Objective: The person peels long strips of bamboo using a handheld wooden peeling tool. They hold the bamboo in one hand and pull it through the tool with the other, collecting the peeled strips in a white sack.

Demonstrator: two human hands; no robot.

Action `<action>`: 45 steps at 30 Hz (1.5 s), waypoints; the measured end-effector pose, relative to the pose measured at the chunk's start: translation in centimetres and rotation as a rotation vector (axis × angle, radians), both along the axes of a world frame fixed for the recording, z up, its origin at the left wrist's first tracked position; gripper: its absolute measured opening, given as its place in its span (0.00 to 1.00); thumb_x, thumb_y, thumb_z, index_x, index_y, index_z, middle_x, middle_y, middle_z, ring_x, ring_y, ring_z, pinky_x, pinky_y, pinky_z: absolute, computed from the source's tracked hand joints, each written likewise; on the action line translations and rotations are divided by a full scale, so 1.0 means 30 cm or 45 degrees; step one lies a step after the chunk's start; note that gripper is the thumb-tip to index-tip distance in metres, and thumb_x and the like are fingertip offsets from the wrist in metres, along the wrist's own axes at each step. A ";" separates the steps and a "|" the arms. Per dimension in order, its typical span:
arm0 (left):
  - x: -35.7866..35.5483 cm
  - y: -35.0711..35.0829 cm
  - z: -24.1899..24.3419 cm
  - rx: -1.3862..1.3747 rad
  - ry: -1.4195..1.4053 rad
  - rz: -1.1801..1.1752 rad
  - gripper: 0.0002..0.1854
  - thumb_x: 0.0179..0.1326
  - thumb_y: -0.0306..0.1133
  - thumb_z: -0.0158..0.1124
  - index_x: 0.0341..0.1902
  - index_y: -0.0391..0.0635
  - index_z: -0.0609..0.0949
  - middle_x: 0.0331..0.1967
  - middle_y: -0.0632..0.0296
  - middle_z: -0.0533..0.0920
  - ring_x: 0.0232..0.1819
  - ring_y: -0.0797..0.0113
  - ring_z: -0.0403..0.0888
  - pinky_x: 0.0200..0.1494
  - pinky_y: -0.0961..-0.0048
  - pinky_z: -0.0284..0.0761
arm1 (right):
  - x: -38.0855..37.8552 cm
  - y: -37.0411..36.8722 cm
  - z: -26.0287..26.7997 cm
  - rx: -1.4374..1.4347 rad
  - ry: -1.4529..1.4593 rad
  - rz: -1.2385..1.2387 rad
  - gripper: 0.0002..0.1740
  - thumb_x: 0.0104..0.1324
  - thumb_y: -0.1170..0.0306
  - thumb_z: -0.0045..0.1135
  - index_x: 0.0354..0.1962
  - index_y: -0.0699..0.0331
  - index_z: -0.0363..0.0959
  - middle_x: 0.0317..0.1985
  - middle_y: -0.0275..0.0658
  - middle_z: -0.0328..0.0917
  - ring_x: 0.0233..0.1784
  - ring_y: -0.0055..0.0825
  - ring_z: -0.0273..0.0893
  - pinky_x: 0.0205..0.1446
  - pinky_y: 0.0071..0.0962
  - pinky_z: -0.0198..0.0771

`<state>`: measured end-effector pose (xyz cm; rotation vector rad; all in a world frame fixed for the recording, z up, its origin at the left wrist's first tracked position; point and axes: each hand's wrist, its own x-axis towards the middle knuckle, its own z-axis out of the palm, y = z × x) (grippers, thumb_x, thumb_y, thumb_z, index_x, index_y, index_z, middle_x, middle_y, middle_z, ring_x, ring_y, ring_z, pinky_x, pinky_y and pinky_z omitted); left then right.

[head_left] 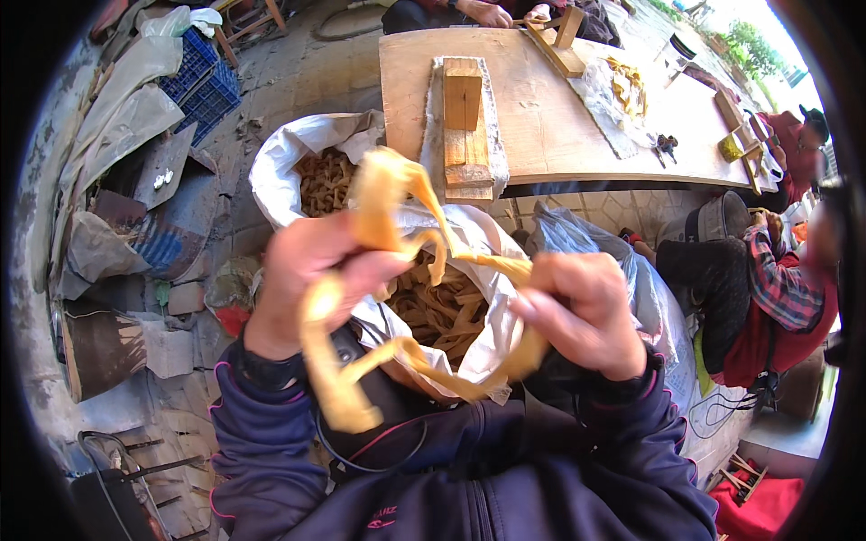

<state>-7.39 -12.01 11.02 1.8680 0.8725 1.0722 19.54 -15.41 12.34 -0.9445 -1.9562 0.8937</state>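
My left hand (318,277) grips a long tan strip (379,203) of a flat, pliable material, blurred by motion. Its loops rise above the fingers and hang below them. Part of the strip stretches across to my right hand (582,311), whose fingers are closed on it. Below and between the hands, a white woven sack (497,297) stands with its mouth wide, holding many similar tan strips (440,311). Behind my left hand, another white sack (277,162) holds small knotted tan pieces (323,182). I cannot tell exactly what the strips are made of.
Beyond the sacks is a wooden table (541,122) with a wooden block stand (467,149) on a cloth. A person's hands (490,13) work at its far edge. People sit at the right beside a bucket (710,220). Blue crates (206,95) stand at the left.
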 end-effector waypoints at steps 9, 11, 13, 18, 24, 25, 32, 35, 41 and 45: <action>0.114 -0.009 -0.129 0.532 0.580 0.161 0.10 0.55 0.24 0.66 0.42 0.41 0.82 0.26 0.55 0.80 0.25 0.54 0.80 0.28 0.64 0.76 | -0.145 -0.007 -0.173 -0.221 0.105 0.014 0.27 0.62 0.67 0.67 0.55 0.67 0.68 0.42 0.46 0.78 0.44 0.35 0.78 0.46 0.29 0.72; 0.121 -0.002 -0.121 0.506 0.497 0.183 0.11 0.54 0.24 0.69 0.41 0.42 0.81 0.25 0.55 0.79 0.23 0.56 0.78 0.27 0.65 0.75 | -0.152 -0.022 -0.168 -0.857 0.409 0.047 0.24 0.68 0.67 0.61 0.58 0.69 0.67 0.40 0.38 0.77 0.44 0.23 0.75 0.47 0.23 0.70; 0.096 0.017 -0.121 0.614 0.497 0.197 0.11 0.53 0.23 0.69 0.41 0.42 0.81 0.25 0.55 0.78 0.23 0.57 0.79 0.27 0.66 0.75 | -0.133 -0.027 -0.143 -0.716 0.613 0.015 0.23 0.73 0.68 0.55 0.60 0.71 0.65 0.37 0.30 0.77 0.41 0.13 0.71 0.47 0.18 0.69; -0.069 0.070 -0.204 0.255 0.276 0.398 0.05 0.65 0.25 0.62 0.43 0.41 0.81 0.31 0.64 0.82 0.27 0.74 0.78 0.30 0.77 0.74 | 0.044 -0.059 -0.064 -0.799 0.985 0.140 0.13 0.72 0.67 0.55 0.41 0.71 0.77 0.29 0.30 0.76 0.30 0.11 0.67 0.34 0.15 0.62; -0.227 0.093 -0.291 0.108 -0.085 0.757 0.05 0.67 0.25 0.61 0.42 0.38 0.81 0.35 0.69 0.81 0.38 0.80 0.76 0.43 0.81 0.73 | 0.043 -0.054 -0.158 -0.623 1.351 0.299 0.20 0.69 0.55 0.57 0.37 0.68 0.75 0.15 0.30 0.67 0.14 0.15 0.55 0.22 0.22 0.49; -0.249 0.109 -0.295 0.162 -0.120 0.822 0.05 0.67 0.26 0.61 0.43 0.38 0.81 0.35 0.68 0.82 0.39 0.80 0.77 0.45 0.81 0.74 | 0.041 -0.051 -0.164 -0.592 1.397 0.305 0.20 0.70 0.55 0.57 0.36 0.67 0.75 0.15 0.31 0.67 0.14 0.16 0.55 0.22 0.23 0.49; -0.382 0.141 -0.310 0.181 -0.008 1.182 0.07 0.69 0.28 0.59 0.45 0.39 0.81 0.37 0.67 0.80 0.38 0.78 0.75 0.45 0.79 0.72 | 0.067 0.003 -0.143 -0.717 0.460 -0.121 0.10 0.71 0.69 0.50 0.43 0.68 0.75 0.26 0.32 0.75 0.30 0.20 0.73 0.37 0.22 0.68; -0.299 0.127 -0.281 0.506 0.405 0.990 0.05 0.66 0.23 0.58 0.42 0.39 0.80 0.31 0.61 0.80 0.34 0.69 0.78 0.39 0.70 0.75 | -0.016 0.056 -0.212 0.255 -0.606 -0.475 0.19 0.61 0.79 0.56 0.51 0.67 0.71 0.48 0.44 0.77 0.49 0.42 0.76 0.52 0.32 0.71; 0.096 0.116 -0.195 0.976 0.580 0.378 0.13 0.47 0.27 0.65 0.40 0.42 0.80 0.28 0.59 0.79 0.29 0.58 0.78 0.34 0.63 0.73 | -0.172 0.088 -0.225 -0.057 -0.039 -0.145 0.32 0.65 0.72 0.63 0.63 0.71 0.60 0.51 0.48 0.76 0.54 0.37 0.75 0.59 0.31 0.69; 0.152 0.196 -0.163 0.892 0.506 0.414 0.10 0.52 0.26 0.62 0.40 0.42 0.78 0.25 0.58 0.76 0.28 0.57 0.77 0.34 0.63 0.72 | -0.181 0.162 -0.164 -0.491 0.151 -0.246 0.25 0.70 0.73 0.58 0.61 0.70 0.62 0.37 0.36 0.80 0.40 0.17 0.75 0.43 0.19 0.71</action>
